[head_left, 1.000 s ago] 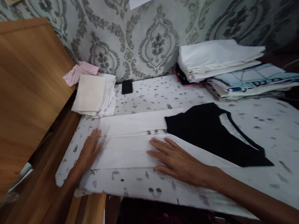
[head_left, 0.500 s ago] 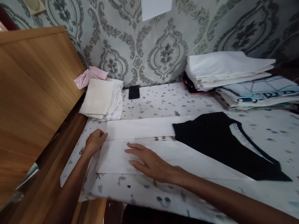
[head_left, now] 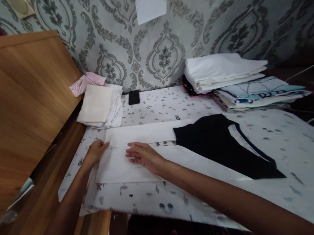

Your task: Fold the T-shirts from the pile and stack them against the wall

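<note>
A black and white T-shirt (head_left: 207,141) lies flat on the patterned sheet, its sides folded in toward the middle. Its black neck end points right and the white hem end points left. A strip of printed lettering shows along the seam where the folds meet. My left hand (head_left: 97,151) is at the hem's left edge, fingers closed with the shirt's edge at the fingertips. Over the white part is my right hand (head_left: 145,156), palm down with fingers apart, holding nothing.
Behind stand a stack of folded cream and white cloths (head_left: 96,104), a pink cloth (head_left: 88,82) and a black phone-like object (head_left: 134,97). Folded clothes (head_left: 223,71) are piled at the back right. A wooden panel (head_left: 20,98) rises on the left; the patterned wall closes the back.
The view has shifted slightly, so the scene sits further left. My right hand has moved a little up the shirt toward the middle seam. My left hand stays at the hem.
</note>
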`<action>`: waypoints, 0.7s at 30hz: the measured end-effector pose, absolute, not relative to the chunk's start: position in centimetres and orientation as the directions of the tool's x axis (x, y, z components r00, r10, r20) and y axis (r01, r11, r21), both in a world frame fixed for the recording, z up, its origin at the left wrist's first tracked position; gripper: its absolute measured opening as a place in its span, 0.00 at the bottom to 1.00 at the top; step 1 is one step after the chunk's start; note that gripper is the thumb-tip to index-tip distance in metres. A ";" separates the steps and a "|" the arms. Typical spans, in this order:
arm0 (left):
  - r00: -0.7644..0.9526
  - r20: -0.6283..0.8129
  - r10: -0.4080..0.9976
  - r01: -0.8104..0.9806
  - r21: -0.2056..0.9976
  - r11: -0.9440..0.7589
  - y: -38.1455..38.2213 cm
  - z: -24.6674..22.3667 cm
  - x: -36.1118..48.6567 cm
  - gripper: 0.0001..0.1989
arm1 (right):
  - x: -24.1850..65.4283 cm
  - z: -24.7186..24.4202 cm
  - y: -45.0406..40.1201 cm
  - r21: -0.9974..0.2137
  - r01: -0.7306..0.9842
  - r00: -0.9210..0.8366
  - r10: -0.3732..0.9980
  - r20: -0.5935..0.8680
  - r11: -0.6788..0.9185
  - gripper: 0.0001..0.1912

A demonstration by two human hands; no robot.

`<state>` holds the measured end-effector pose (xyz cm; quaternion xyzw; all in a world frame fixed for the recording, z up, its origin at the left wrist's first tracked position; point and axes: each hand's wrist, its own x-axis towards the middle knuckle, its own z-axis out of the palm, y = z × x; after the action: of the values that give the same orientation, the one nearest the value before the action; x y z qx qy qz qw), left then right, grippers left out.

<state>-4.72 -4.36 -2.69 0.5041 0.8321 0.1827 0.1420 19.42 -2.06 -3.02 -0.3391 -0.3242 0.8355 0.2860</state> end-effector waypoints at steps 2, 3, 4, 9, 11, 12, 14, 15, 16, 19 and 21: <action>-0.495 -0.057 0.867 0.738 0.500 0.454 -4.4 -3.0 -4.5 0.19 | 19.5 -3.1 -1.9 -0.699 -0.282 -0.614 0.683 -0.396 -0.658 0.07; -0.516 -0.053 0.855 0.720 0.514 0.466 -4.4 -3.2 -4.4 0.20 | 19.4 -3.1 -1.9 -0.684 -0.293 -0.617 0.679 -0.398 -0.668 0.07; -0.529 -0.046 0.847 0.708 0.526 0.471 -4.4 -3.3 -4.3 0.20 | 19.4 -3.1 -1.8 -0.672 -0.305 -0.618 0.677 -0.400 -0.675 0.06; -0.506 -0.031 0.862 0.699 0.571 0.431 -3.6 -3.2 -3.5 0.15 | 19.6 -2.7 -0.8 -0.603 -0.333 -0.605 0.654 -0.453 -0.725 0.08; -0.474 -0.029 0.880 0.685 0.617 0.388 -2.8 -2.3 -2.7 0.15 | 20.0 -2.3 -0.1 -0.565 -0.363 -0.619 0.645 -0.448 -0.741 0.14; -0.453 -0.025 0.891 0.660 0.662 0.354 -2.2 -1.7 -2.0 0.15 | 20.3 -2.2 0.4 -0.544 -0.390 -0.627 0.647 -0.433 -0.743 0.17; -0.397 -0.015 0.918 0.594 0.759 0.269 -0.9 -0.4 0.1 0.18 | 21.1 -2.0 1.2 -0.504 -0.460 -0.630 0.668 -0.396 -0.731 0.22; -0.365 -0.001 0.931 0.571 0.789 0.225 -0.2 0.2 1.5 0.18 | 21.6 -2.0 1.6 -0.484 -0.493 -0.621 0.682 -0.385 -0.722 0.24; -0.328 0.016 0.945 0.571 0.800 0.184 0.4 0.6 3.2 0.17 | 22.1 -2.1 2.0 -0.465 -0.525 -0.608 0.696 -0.381 -0.713 0.25; -0.155 0.027 0.988 0.641 0.764 0.080 2.0 0.9 9.1 0.13 | 23.7 -2.7 2.9 -0.399 -0.624 -0.557 0.740 -0.377 -0.672 0.25; -0.023 -0.059 0.998 0.645 0.762 0.060 2.3 0.5 12.8 0.12 | 24.7 -3.3 3.4 -0.350 -0.665 -0.533 0.748 -0.397 -0.659 0.27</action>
<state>12.80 2.34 0.46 0.6249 0.6572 0.2823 0.3130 24.75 3.37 -3.34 -0.2638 -0.0784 0.8718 0.4051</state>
